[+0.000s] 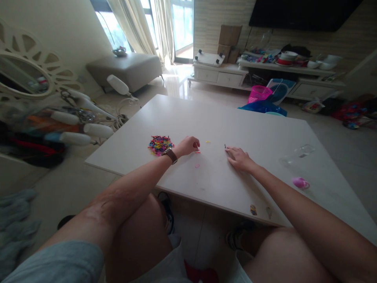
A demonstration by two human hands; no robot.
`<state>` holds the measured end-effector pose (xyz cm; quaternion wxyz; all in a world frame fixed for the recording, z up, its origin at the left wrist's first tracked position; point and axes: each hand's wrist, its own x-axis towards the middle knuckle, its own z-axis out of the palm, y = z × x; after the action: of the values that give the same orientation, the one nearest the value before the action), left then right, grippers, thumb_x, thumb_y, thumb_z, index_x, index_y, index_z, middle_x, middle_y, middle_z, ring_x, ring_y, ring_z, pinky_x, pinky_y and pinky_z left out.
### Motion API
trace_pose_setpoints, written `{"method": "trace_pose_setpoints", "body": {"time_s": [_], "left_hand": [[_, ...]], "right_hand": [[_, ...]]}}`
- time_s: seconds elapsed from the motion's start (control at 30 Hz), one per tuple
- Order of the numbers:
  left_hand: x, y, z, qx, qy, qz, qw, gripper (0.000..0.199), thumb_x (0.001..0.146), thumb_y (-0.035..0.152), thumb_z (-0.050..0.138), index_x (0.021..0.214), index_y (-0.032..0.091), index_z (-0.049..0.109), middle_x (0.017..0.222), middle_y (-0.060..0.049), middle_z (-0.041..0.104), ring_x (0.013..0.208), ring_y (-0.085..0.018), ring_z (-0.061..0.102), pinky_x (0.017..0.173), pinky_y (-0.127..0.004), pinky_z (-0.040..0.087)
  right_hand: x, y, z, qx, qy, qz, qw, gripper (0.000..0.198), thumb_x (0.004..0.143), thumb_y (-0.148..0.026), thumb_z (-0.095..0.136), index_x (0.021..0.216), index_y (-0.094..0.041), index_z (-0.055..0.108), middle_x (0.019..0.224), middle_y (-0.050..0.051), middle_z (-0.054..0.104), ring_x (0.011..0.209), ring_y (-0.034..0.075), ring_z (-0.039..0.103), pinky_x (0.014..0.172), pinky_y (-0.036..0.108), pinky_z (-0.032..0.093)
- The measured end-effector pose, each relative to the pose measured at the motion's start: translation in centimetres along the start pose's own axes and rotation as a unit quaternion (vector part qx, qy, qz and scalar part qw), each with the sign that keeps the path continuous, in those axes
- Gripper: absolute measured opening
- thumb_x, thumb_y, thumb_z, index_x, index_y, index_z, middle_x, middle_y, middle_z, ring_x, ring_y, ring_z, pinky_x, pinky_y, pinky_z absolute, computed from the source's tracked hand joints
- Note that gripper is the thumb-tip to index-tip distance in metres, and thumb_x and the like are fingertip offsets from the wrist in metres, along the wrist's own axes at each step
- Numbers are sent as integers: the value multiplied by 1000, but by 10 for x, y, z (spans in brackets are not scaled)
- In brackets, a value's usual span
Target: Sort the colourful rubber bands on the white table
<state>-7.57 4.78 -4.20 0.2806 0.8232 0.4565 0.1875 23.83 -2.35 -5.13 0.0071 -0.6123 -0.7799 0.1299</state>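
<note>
My left hand [187, 146] is over the white table [182, 114], its fingers curled into a pinch; what is between them is too small to make out. Just under its fingertips lies a small reddish-pink strip [198, 152]. Beside my left wrist is a heap of tiny multicoloured pieces [160, 144], like small bands. My right hand [239, 158] rests on the table with fingers stretched out, a small dark piece [225, 146] at its fingertips. Between the hands lies a small yellow piece [207, 142]. A pink ring [197, 166] sits nearer to me.
On the table's right are a clear container [304, 151] and a pink object [300, 183]. A cartoon sticker [253, 210] is by the near edge. Beyond the table stand a pink basket [259, 93] and a low cabinet [218, 74]. White-armed furniture [98, 129] borders the left.
</note>
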Motion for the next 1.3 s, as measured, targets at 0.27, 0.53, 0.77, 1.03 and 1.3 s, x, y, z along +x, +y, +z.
{"method": "trace_pose_setpoints", "body": {"time_s": [0.27,0.53,0.77,1.03,1.3], "left_hand": [[-4,-7,-40,26,28,-71,997,15,77,21,72,89,14,79,79,-5,75,72,-15,66,71,-25,51],[-21,-20,-50,50,-25,-122,991,17,76,23,72,87,14,80,82,-5,76,72,-15,65,67,-24,49],[-16,-2,-18,57,-72,-59,994,24,76,24,74,96,13,80,89,-8,78,75,-16,67,70,-24,48],[-9,10,-6,66,-75,-48,994,16,76,19,73,90,14,81,82,-6,76,71,-15,64,68,-25,47],[-8,9,-17,40,-57,-46,996,14,72,22,78,84,16,80,81,-5,75,70,-15,64,71,-26,48]], "right_hand": [[0,1,-1,0,4,-5,1000,54,95,-32,49,148,-29,53,163,9,43,144,38,40,108,70,42],[-2,-2,-3,1,0,1,1000,54,95,-32,48,148,-28,52,164,9,42,145,37,40,109,70,40],[-1,-3,-1,-4,7,3,1000,53,94,-32,47,147,-28,53,162,9,44,143,37,42,108,69,42],[-2,-5,-3,-1,9,-2,1000,53,94,-31,48,147,-28,54,161,11,45,141,39,43,104,70,44],[-2,-4,-3,3,1,1,1000,54,94,-32,47,147,-28,53,163,9,43,143,37,41,107,69,42]]}}
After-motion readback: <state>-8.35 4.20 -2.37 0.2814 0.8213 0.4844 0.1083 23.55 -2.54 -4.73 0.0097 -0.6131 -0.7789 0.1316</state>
